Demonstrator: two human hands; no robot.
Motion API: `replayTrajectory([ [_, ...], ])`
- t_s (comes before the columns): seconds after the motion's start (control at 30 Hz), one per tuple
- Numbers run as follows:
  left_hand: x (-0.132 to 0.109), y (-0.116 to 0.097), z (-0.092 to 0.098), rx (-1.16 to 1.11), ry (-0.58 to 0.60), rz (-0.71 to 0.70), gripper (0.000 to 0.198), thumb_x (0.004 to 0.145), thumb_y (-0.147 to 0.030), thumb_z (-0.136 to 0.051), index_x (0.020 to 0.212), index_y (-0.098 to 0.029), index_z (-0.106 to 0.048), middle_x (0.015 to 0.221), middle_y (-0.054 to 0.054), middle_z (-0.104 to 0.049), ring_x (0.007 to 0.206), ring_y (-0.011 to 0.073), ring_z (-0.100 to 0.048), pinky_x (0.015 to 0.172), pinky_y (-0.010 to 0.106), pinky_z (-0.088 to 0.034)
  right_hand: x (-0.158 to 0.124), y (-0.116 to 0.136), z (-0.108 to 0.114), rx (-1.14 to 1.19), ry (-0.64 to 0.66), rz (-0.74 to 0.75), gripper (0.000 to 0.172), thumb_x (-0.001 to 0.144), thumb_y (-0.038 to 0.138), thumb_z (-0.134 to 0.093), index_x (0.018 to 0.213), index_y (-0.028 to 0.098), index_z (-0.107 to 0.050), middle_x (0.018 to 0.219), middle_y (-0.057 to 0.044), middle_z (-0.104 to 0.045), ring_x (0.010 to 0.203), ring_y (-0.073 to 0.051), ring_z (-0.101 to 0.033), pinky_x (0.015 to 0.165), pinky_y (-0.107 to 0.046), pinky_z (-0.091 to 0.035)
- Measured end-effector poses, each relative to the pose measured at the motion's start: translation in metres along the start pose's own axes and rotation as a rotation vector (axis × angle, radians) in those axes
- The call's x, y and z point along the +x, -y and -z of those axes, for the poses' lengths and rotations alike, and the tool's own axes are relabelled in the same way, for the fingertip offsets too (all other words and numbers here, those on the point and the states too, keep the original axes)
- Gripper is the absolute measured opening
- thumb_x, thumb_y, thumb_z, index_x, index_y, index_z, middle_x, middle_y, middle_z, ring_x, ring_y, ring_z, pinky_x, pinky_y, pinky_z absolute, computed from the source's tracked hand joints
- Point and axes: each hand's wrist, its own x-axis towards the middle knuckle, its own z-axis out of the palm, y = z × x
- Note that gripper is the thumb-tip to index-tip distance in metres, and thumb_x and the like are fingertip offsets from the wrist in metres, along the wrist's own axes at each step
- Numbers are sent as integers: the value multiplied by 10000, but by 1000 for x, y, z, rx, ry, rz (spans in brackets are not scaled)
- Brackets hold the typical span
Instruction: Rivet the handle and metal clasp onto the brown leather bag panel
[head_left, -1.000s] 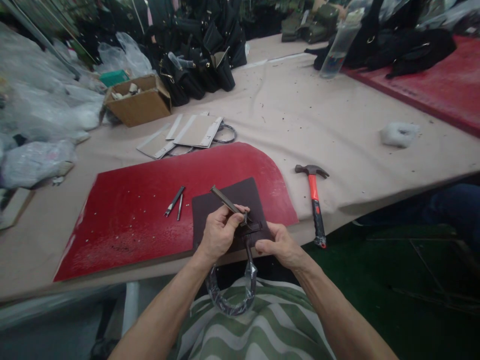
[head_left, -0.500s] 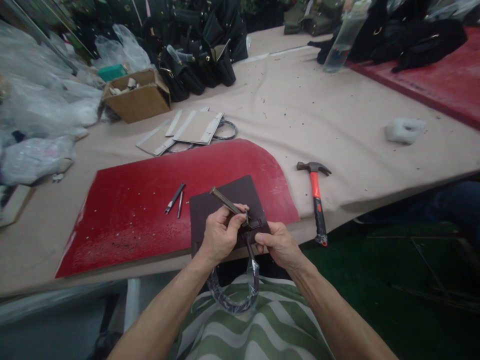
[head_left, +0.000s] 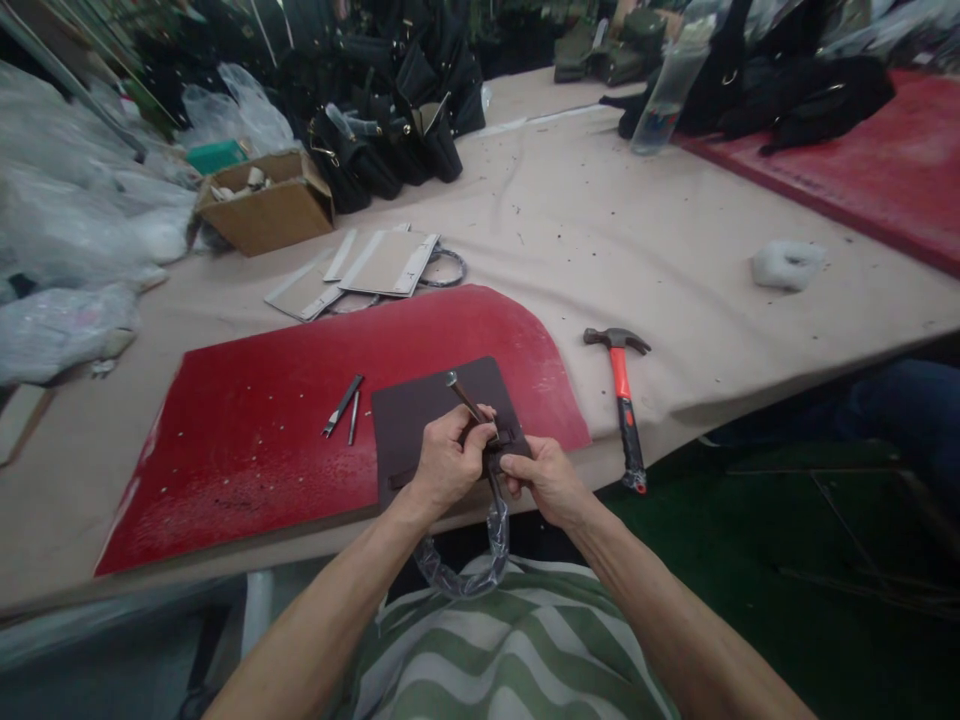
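A dark brown bag panel [head_left: 420,420] lies on the red board [head_left: 277,400], its near edge toward my body. From it a curved handle wrapped in clear plastic [head_left: 469,582] hangs over the table edge. My left hand [head_left: 450,455] is closed around a metal punch [head_left: 466,395], which leans with its top end away from me; its lower tip is hidden by my fingers. My right hand [head_left: 551,480] pinches the panel's right edge near the handle's end, thumb on top. Left of the panel, two small metal tools [head_left: 343,407] lie on the board.
A claw hammer [head_left: 621,385] with an orange and black grip lies right of the board. Behind it are stacked flat panels [head_left: 390,262] with handles, a cardboard box [head_left: 262,215], black bags [head_left: 375,150] and a white roll [head_left: 787,265]. Plastic wrapping [head_left: 75,190] is heaped at left.
The punch has tipped more upright in my left hand. The panel now lies flatter on the board, and my right hand still holds its edge. The view has shifted slightly.
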Motion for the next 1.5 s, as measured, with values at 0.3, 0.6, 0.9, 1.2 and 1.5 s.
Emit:
replayTrajectory([
  [0.3,15,21,-4,86,9,-28,129,881,-192,-549,936,-180,-665,928,39,-732,851,170,-687,799,277,-526,17,7,-13,-179,-178,-102,177,606,311,-595,662,145,-574,590,-35,-576,452,-125,-500,369,-183,-388],
  [0.6,4,43,-11,141,42,-152,131,897,-189,-553,1000,-185,-634,1045,63,-715,988,188,-682,896,295,-541,12,14,-1,-472,-212,-185,204,786,145,-491,590,157,-546,475,-37,-558,375,-144,-506,354,-189,-402],
  [0.9,3,44,-14,164,26,-274,110,906,-182,-570,1006,-185,-615,1014,66,-712,950,184,-691,854,280,-560,-13,34,39,-730,-324,-36,197,862,220,-530,723,157,-655,599,-25,-607,571,-175,-588,536,-241,-421],
  [1.2,2,46,-15,154,69,-232,116,914,-176,-555,1017,-198,-603,1058,70,-697,979,197,-676,884,308,-547,-19,54,119,-1671,-678,-46,268,920,262,-577,1136,105,-585,1017,-173,-594,942,-331,-602,739,-373,-437],
  [1.5,3,44,-17,136,80,-212,119,884,-167,-555,983,-202,-610,998,58,-687,933,196,-669,868,312,-539,-17,81,138,-273,-420,-169,252,789,304,-575,1003,176,-542,717,-17,-489,529,-155,-466,470,-231,-400],
])
